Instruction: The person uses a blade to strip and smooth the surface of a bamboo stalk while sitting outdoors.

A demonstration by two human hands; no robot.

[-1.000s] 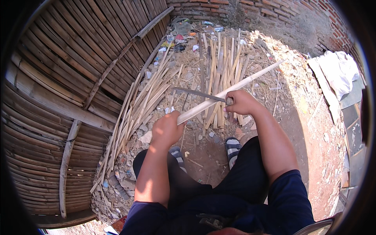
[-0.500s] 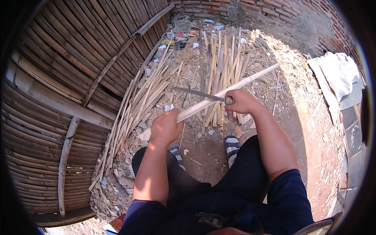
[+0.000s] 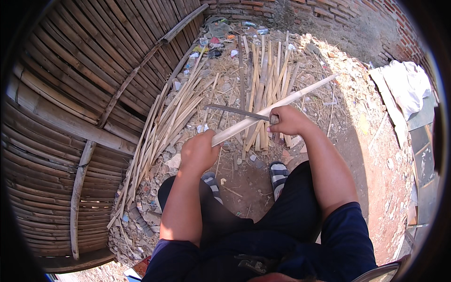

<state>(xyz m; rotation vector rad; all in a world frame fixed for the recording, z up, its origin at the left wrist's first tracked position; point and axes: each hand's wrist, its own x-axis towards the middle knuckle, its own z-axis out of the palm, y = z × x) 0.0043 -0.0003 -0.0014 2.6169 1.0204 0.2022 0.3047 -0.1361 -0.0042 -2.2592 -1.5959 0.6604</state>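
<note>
Bamboo strip (image 3: 282, 103) runs on a diagonal, near end low at the person's left, far end high toward the right, over the dirt ground (image 3: 376, 155). Left hand (image 3: 199, 152) wraps its fingers tight round the near end. Right hand (image 3: 287, 120), further up the strip, is fisted on the handle of a dark blade (image 3: 235, 111), which lies across the strip, tip pointing left. Split bamboo pile (image 3: 263, 80) lies beyond.
</note>
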